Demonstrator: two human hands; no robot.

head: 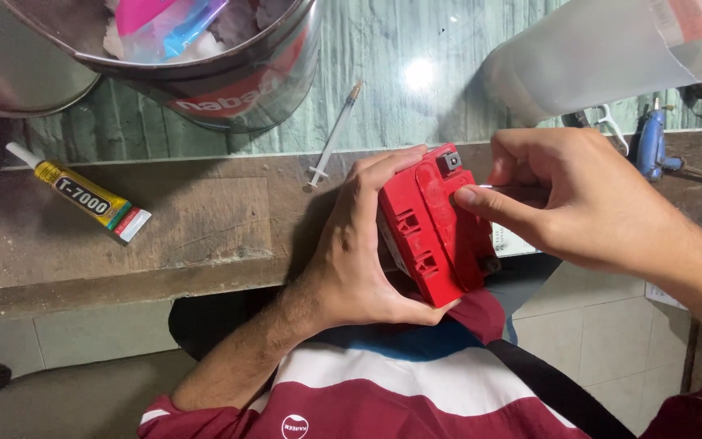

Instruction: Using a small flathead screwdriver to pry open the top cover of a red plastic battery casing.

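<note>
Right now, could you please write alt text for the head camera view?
Two bare hands hold a red plastic box: the left hand grips the red box, the right hand presses its top. A glue tube and syringe lie nearby.

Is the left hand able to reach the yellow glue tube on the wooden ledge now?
Probably yes, but not freely. The left hand is wrapped around the red box, so it must let go first. The yellow glue tube lies uncovered on the wooden ledge, with nothing between.
</note>
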